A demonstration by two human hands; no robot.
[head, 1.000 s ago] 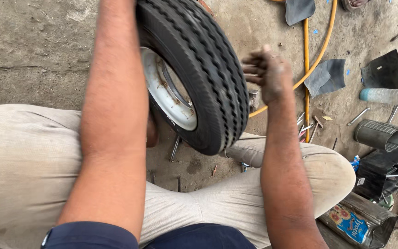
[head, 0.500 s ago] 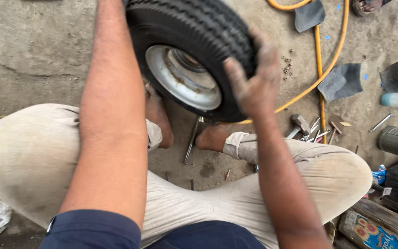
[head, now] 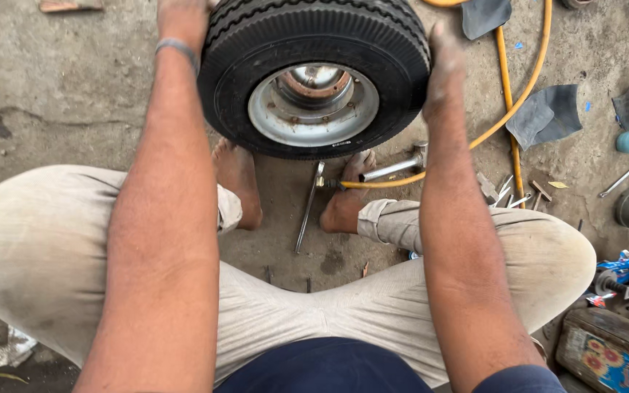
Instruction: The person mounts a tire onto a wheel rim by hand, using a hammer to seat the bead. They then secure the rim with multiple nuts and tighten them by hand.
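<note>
Flatly, both hands' fingers [head: 440, 54] against the tyre [head: 314, 44].

Tyre [head: 314, 44]: I've turned it from edge-on to rim facing me, centred between my feet.
Right hand [head: 442, 65]: moved from open air onto the tread.
</note>
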